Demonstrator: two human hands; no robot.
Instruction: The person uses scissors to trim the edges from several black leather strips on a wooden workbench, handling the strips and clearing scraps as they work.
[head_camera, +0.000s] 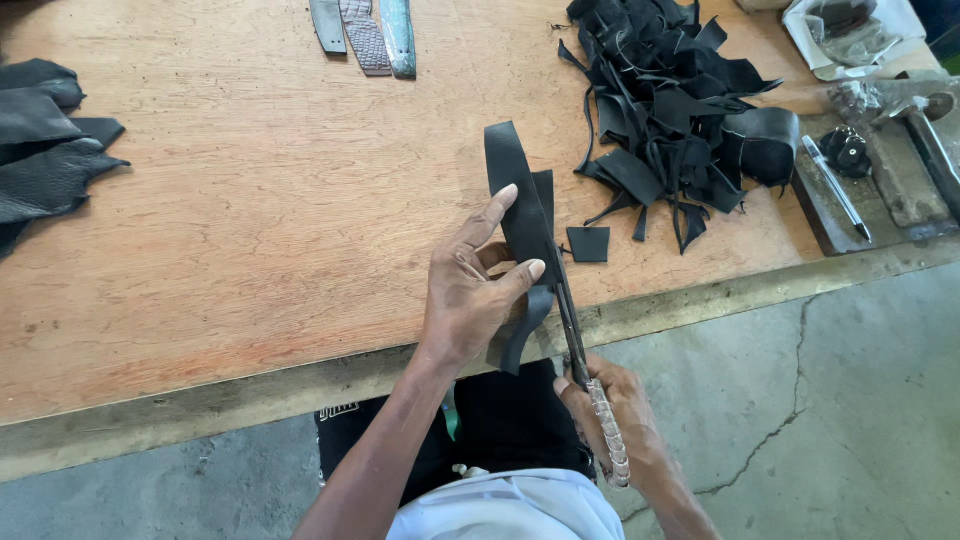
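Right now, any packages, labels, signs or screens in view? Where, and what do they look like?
No signs or screens.
Crumpled clear plastic bag: top right corner of the wooden table, on a white sheet, dark contents.
White printed mark: on the person's black garment below the table edge, small; too blurred to make out.
Left hand holds a black leather strip; right hand holds shears.

Head view: worn on the person's head, looking steeply down and forward, close above the surface's near edge.
Covers: near edge, concrete floor below, surface's right end.
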